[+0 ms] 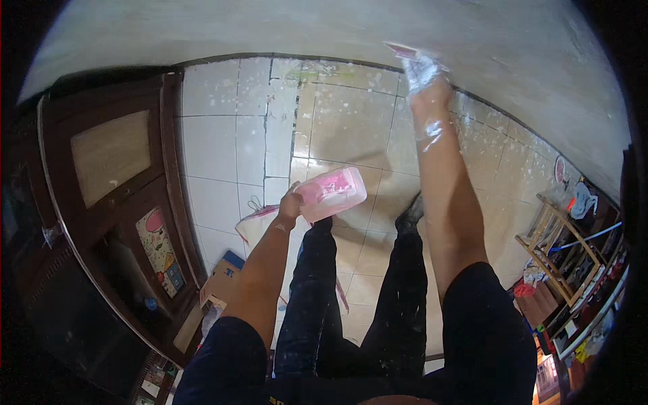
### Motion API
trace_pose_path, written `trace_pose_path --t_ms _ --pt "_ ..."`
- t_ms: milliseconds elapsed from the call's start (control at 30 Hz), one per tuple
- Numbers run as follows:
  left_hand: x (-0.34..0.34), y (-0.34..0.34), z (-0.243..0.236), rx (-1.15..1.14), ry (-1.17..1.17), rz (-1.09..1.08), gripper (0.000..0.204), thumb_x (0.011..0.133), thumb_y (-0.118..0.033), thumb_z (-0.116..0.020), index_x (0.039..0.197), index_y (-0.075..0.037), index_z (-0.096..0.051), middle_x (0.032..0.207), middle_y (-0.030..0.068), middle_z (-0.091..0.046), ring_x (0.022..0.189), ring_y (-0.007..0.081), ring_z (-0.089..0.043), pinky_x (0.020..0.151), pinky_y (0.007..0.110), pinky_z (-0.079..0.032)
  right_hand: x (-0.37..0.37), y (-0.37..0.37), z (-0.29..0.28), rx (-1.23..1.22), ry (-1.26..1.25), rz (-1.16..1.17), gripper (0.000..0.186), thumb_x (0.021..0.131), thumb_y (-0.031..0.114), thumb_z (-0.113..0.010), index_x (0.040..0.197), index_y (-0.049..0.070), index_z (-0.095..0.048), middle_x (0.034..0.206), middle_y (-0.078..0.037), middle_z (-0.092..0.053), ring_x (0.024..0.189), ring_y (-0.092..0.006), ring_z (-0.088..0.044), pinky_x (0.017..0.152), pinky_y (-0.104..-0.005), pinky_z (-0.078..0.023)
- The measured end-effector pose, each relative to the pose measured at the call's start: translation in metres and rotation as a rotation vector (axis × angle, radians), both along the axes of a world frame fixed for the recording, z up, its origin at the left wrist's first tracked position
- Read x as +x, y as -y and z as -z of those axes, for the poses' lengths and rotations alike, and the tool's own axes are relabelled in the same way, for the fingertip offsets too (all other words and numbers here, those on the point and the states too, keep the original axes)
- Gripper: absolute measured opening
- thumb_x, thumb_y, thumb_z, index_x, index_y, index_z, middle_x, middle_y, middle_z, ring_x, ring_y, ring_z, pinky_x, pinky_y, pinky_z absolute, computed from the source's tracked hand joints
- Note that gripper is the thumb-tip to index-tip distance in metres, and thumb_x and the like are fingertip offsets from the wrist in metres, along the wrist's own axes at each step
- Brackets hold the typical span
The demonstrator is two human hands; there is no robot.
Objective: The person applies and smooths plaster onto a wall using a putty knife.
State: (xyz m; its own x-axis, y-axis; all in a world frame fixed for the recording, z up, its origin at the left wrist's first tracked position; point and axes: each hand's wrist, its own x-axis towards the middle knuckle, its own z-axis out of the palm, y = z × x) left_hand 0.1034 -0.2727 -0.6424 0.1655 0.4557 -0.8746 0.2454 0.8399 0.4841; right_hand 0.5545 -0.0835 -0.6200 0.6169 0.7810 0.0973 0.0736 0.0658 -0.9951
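Observation:
My left hand (290, 205) is closed on one end of a pink see-through plastic tub (352, 192), held over the floor in front of my legs. White paste is smeared inside the tub. My right arm stretches far forward to the pale wall (324, 30). White smears or thin clear plastic cover my right hand (426, 79), and its fingers are hard to make out. It grips a thin flat pinkish spreader (402, 50) against the wall, just above the dark line at its foot. White streaks mark my forearm.
White splashes dot the tiled floor (351, 121). A dark wooden door (115, 162) stands on the left, with a cardboard box (221, 280) beside it. A pale bag (255, 226) lies behind my left hand. At right are a wooden rack (560, 250) and assorted clutter.

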Motion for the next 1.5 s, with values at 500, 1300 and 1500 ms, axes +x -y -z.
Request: trace_pose_path --t_ms 500,1300,1500 --pt "-0.029 -0.02 -0.023 -0.135 0.027 -0.207 0.043 0.068 -0.014 -0.044 0.109 -0.009 -0.054 0.092 0.0041 -0.059 0.084 0.0194 -0.058 0.072 0.034 -0.046 -0.023 0.082 -0.023 -0.149 -1.033 0.171 0.038 0.093 0.023 -0.035 0.118 -0.003 -0.047 0.119 -0.017 -0.053 0.111 -0.0307 -0.049 0.1 -0.037 -0.036" --pt "0.128 -0.074 -0.219 0.099 0.297 -0.491 0.046 0.082 -0.017 -0.027 0.12 0.0 -0.046 0.108 0.0168 -0.054 0.098 0.0327 -0.054 0.085 0.045 -0.047 -0.142 0.26 -0.29 -0.422 1.096 -0.828 0.037 0.074 0.02 -0.053 0.108 0.009 -0.059 0.123 -0.007 -0.052 0.108 -0.0251 -0.049 0.084 -0.0434 -0.039" --pt "0.139 -0.079 -0.222 0.079 0.156 -0.647 0.042 0.082 -0.021 -0.031 0.117 -0.006 -0.047 0.109 0.0109 -0.054 0.097 0.0276 -0.054 0.08 0.042 -0.047 -0.113 0.348 -0.258 -0.643 0.767 -0.96 0.026 0.08 0.015 -0.05 0.102 0.006 -0.062 0.097 -0.012 -0.062 0.092 -0.0259 -0.059 0.072 -0.042 -0.046"
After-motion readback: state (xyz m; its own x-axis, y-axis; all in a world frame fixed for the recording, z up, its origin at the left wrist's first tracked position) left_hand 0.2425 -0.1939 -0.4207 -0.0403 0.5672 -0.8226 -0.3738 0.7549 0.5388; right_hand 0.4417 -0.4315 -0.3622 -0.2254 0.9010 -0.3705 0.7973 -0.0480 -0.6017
